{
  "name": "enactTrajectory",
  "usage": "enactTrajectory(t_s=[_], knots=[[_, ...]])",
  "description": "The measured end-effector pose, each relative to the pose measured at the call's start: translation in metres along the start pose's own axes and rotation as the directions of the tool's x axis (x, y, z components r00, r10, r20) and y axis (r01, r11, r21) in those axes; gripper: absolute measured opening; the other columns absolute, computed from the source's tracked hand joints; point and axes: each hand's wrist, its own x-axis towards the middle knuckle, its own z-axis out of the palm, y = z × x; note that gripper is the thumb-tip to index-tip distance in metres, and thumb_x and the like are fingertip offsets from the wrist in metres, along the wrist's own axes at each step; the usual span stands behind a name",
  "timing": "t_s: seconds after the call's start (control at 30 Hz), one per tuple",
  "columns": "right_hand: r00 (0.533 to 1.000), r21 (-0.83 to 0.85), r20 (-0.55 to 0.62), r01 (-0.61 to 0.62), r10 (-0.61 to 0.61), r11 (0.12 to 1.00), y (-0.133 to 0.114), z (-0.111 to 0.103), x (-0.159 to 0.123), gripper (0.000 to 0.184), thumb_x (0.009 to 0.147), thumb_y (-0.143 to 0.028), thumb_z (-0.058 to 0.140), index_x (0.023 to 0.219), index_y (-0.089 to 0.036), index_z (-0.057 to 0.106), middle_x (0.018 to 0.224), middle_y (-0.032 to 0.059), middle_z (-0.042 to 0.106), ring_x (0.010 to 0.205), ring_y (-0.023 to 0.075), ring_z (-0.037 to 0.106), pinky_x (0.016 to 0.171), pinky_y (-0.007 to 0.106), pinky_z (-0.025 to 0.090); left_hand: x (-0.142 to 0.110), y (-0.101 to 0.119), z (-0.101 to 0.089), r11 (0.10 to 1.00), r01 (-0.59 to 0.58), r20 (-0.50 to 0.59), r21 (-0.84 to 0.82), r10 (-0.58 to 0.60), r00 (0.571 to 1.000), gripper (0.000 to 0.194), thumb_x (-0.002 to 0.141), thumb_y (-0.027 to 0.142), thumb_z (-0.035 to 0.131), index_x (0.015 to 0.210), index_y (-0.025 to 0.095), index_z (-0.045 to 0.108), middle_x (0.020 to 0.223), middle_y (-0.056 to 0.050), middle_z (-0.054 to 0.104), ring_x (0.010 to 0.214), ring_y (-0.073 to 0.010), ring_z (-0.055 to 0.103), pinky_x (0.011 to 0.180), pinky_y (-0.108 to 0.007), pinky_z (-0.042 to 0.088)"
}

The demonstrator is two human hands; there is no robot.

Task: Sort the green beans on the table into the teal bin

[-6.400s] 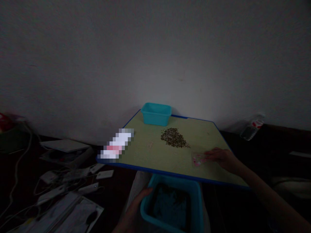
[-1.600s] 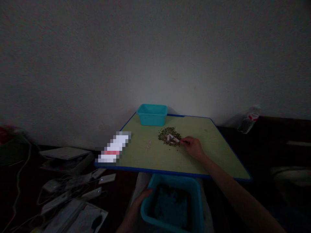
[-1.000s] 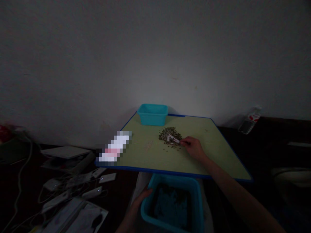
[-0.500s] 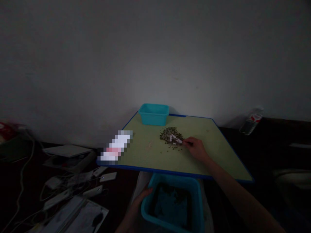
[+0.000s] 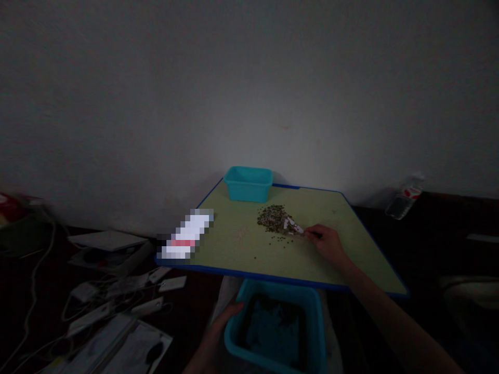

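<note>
My right hand [image 5: 325, 241] is over the right part of the table, its fingertips pinched on a small flat white-patterned piece [image 5: 299, 229]. What kind of thing that piece is, I cannot make out. It touches the right side of a spread of small dark grains [image 5: 271, 218], with a few strays nearer the front edge. Low in the view, my left hand [image 5: 224, 319] grips the left rim of a blue plastic basin [image 5: 320, 322], thumb on top and the other fingers hidden. Dark bits lie in that basin.
A second blue basin [image 5: 249, 193] stands at the back of the blue-edged folding table [image 5: 351, 218]. A phone with a blurred screen [image 5: 187, 236] lies at the table's left, near pale crumbs [image 5: 240, 232]. Cables, chargers and papers [image 5: 113, 343] clutter the left; a bottle [image 5: 405, 197] leans at right.
My right hand has drawn the white-patterned piece a little to the right and toward me across the grains. A stray grain now lies nearer the front edge. My left hand keeps its grip.
</note>
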Motion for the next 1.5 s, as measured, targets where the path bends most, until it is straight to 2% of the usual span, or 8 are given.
enactTrajectory(t_s=[0.2,0.37,0.5,0.77,0.9,1.2,1.37,1.5], knots=[[0.999,-0.019,0.006,-0.034,0.034,0.999,0.004,0.001,0.001,0.024,0.084,-0.029,0.055,0.085,-0.021,0.078,0.084,0.0069,0.075,0.075,0.0207,0.067,0.069,0.031,0.048,-0.002,0.000,-0.001,0.998,0.063,0.034,-0.009,-0.063,0.997,0.072,0.084,0.038,0.060,0.145,0.005,0.041,0.108,-0.022,0.078,0.113,-0.0439,0.066,0.101,-0.060,0.045],[0.998,-0.041,0.034,-0.056,0.057,0.998,0.002,-0.002,0.001,0.024,0.084,-0.027,0.055,0.085,-0.020,0.078,0.085,0.0072,0.075,0.077,0.0213,0.068,0.072,0.032,0.048,0.001,0.001,-0.003,1.000,0.008,-0.033,0.020,-0.007,0.999,0.072,0.082,0.038,0.062,0.145,0.009,0.042,0.100,-0.018,0.080,0.105,-0.0433,0.070,0.101,-0.061,0.045],[0.999,-0.068,0.038,-0.036,0.039,0.997,0.000,-0.003,0.000,0.024,0.084,-0.026,0.055,0.086,-0.020,0.078,0.086,0.0079,0.075,0.078,0.0217,0.068,0.073,0.032,0.048,0.001,0.001,-0.002,0.999,0.031,-0.054,0.042,-0.028,0.998,0.074,0.080,0.039,0.064,0.144,0.007,0.044,0.099,-0.018,0.080,0.101,-0.0431,0.071,0.100,-0.058,0.047],[1.000,-0.101,0.026,-0.004,0.006,0.995,0.005,-0.006,-0.006,0.025,0.085,-0.026,0.054,0.085,-0.021,0.078,0.085,0.0069,0.075,0.075,0.0206,0.067,0.070,0.031,0.047,-0.003,0.001,0.002,1.000,0.007,-0.064,0.019,-0.006,0.998,0.072,0.079,0.038,0.065,0.143,0.010,0.046,0.104,-0.018,0.080,0.100,-0.0435,0.072,0.096,-0.060,0.049],[0.999,-0.095,0.035,-0.007,0.010,0.995,0.005,-0.008,-0.009,0.025,0.085,-0.027,0.053,0.085,-0.022,0.078,0.084,0.0063,0.075,0.075,0.0207,0.067,0.069,0.031,0.047,-0.006,0.002,0.005,1.000,0.016,0.009,-0.011,-0.016,1.000,0.069,0.082,0.036,0.063,0.144,0.010,0.046,0.108,-0.017,0.079,0.107,-0.0420,0.069,0.099,-0.057,0.048],[0.999,-0.087,0.015,-0.045,0.047,0.995,0.005,-0.008,-0.006,0.025,0.085,-0.028,0.053,0.085,-0.021,0.077,0.085,0.0065,0.075,0.075,0.0212,0.068,0.069,0.032,0.048,0.001,-0.001,0.001,1.000,-0.005,-0.032,-0.007,0.005,0.999,0.068,0.078,0.036,0.066,0.140,0.013,0.051,0.109,-0.017,0.078,0.110,-0.0422,0.068,0.100,-0.058,0.047],[0.999,-0.091,0.037,-0.021,0.025,0.996,0.001,-0.003,-0.003,0.025,0.085,-0.026,0.053,0.086,-0.022,0.078,0.087,0.0069,0.076,0.077,0.0210,0.068,0.071,0.032,0.048,0.001,-0.002,0.000,1.000,0.001,-0.023,-0.003,-0.001,1.000,0.073,0.080,0.038,0.064,0.144,0.009,0.045,0.102,-0.017,0.080,0.105,-0.0428,0.070,0.099,-0.059,0.047],[0.999,-0.088,0.045,-0.012,0.016,0.996,0.002,-0.006,-0.005,0.025,0.085,-0.025,0.053,0.086,-0.022,0.078,0.085,0.0064,0.075,0.075,0.0203,0.067,0.069,0.031,0.048,0.001,-0.001,-0.001,0.999,-0.002,-0.045,0.033,0.004,0.999,0.073,0.078,0.037,0.067,0.144,0.014,0.046,0.103,-0.016,0.080,0.104,-0.0426,0.070,0.099,-0.058,0.047]])
